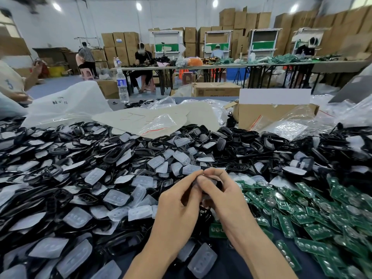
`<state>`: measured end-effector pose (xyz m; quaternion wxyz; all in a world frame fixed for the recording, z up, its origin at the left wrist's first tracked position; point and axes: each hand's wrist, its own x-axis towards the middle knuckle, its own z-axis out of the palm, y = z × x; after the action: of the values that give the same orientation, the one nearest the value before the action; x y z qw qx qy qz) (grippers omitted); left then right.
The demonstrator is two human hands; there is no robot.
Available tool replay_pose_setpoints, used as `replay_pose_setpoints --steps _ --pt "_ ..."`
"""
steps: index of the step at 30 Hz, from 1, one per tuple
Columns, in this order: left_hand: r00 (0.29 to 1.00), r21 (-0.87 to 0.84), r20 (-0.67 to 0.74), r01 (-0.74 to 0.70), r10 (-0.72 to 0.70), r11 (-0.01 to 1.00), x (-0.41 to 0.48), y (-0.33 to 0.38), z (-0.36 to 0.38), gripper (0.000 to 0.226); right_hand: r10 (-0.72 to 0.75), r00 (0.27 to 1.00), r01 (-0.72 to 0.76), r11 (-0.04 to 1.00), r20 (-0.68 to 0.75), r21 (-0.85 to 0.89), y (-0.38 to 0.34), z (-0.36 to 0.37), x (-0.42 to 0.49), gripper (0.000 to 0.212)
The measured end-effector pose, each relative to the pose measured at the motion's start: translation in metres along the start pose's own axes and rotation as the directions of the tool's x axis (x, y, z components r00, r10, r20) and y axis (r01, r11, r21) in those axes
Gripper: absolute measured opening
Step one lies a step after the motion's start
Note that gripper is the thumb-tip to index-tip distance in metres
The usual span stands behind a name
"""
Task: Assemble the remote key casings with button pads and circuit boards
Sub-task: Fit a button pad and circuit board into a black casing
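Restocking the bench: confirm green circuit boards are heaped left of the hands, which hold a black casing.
Wrong side: head view shows the green rectangular circuit boards heaped right of the left hand and right hand, which hold a black plastic casing.

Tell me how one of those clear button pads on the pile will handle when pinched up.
The button pad looks like thin, translucent rubber, so it will probably flex and droop rather than stay stiff. It seems light, since pads lie loosely atop the black casings. Its flat shape should keep it from rolling.
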<state>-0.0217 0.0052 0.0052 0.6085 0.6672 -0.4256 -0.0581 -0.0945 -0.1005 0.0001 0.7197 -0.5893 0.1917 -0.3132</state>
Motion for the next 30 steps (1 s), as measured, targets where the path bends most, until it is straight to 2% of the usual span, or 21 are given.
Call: replay_pose_setpoints --steps 2,3,6,9,13,15,18,21,23,25,26,28,30 --pt "0.999 -0.058 0.003 0.044 -0.044 0.997 -0.001 0.004 -0.001 0.036 -0.044 0.999 0.044 0.999 -0.009 -0.022 -0.002 0.001 -0.003 0.01" --pt "0.997 -0.078 0.0 0.072 -0.072 0.994 -0.001 0.006 -0.002 0.036 -0.071 0.997 0.071 0.996 -0.009 -0.049 -0.004 0.003 -0.005 0.01" --pt "0.995 -0.09 -0.027 0.095 -0.098 0.991 -0.004 0.013 -0.004 0.028 -0.169 0.986 0.164 0.97 -0.012 -0.18 -0.006 0.005 -0.012 0.029" --pt "0.989 -0.089 -0.053 0.13 -0.135 0.988 -0.008 0.021 -0.01 0.012 -0.204 0.979 0.2 0.951 0.008 -0.234 -0.01 0.01 -0.021 0.024" --pt "0.97 -0.023 -0.003 0.245 -0.245 0.969 -0.028 0.03 -0.029 0.003 -0.235 0.971 0.235 0.928 0.035 -0.289 -0.021 0.014 -0.038 0.02" --pt "0.929 -0.024 0.081 0.365 -0.362 0.931 -0.046 0.033 -0.04 0.002 -0.211 0.977 0.197 0.932 -0.013 -0.305 -0.029 0.01 -0.045 0.019" --pt "0.82 0.003 0.245 0.532 -0.517 0.846 -0.078 0.033 -0.05 0.004 -0.166 0.98 0.124 0.941 -0.111 -0.315 -0.037 0.0 -0.053 0.02" --pt "0.758 0.08 0.288 0.59 -0.585 0.804 -0.101 0.035 -0.054 0.006 -0.123 0.977 0.064 0.948 -0.173 -0.312 -0.042 -0.011 -0.062 0.023" --pt "0.769 0.191 0.254 0.555 -0.587 0.81 -0.106 0.037 -0.053 0.005 -0.071 0.971 0.009 0.965 -0.228 -0.262 -0.045 -0.018 -0.066 0.029" --pt "0.8 0.383 0.206 0.463 -0.563 0.799 -0.105 0.04 -0.052 0.005 -0.025 0.957 -0.032 0.981 -0.288 -0.192 -0.049 -0.024 -0.069 0.03" --pt "0.817 0.509 0.19 0.392 -0.544 0.766 -0.103 0.043 -0.052 0.009 -0.016 0.951 -0.04 0.984 -0.31 -0.175 -0.051 -0.026 -0.07 0.029" --pt "0.868 0.739 0.147 0.223 -0.475 0.636 -0.097 0.05 -0.053 0.017 -0.022 0.941 -0.033 0.987 -0.338 -0.156 -0.056 -0.03 -0.07 0.029" --pt "0.915 0.816 0.135 0.116 -0.381 0.567 -0.087 0.057 -0.053 0.023 -0.044 0.932 -0.012 0.988 -0.36 -0.153 -0.061 -0.033 -0.069 0.03"
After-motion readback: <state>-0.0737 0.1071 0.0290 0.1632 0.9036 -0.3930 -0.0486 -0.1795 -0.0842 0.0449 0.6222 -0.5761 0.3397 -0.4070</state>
